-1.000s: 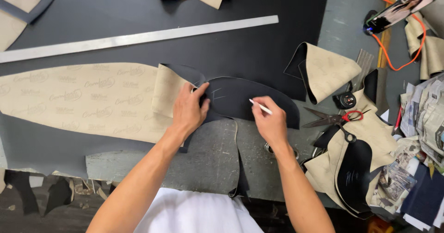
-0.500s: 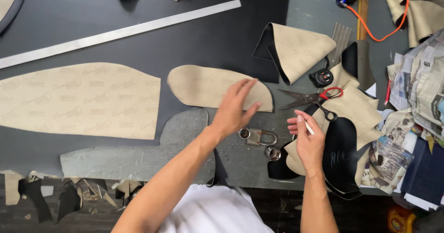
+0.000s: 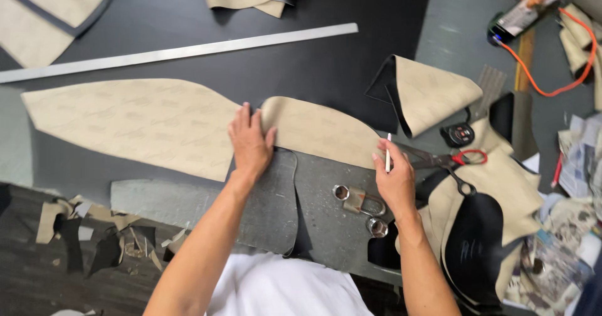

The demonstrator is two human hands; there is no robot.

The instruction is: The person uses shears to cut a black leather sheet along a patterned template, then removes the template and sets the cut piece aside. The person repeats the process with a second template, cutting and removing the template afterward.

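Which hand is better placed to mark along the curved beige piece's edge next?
Right, probably. The right hand already holds a white marker upright at the right end of the curved beige piece. The left hand lies flat on that piece's left end, pinning it, and holds no tool.

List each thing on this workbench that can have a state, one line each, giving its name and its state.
left hand: flat on the beige piece
beige piece: beige side up
right hand: holding a white marker
white marker: upright
scissors: lying closed
metal ruler: lying flat
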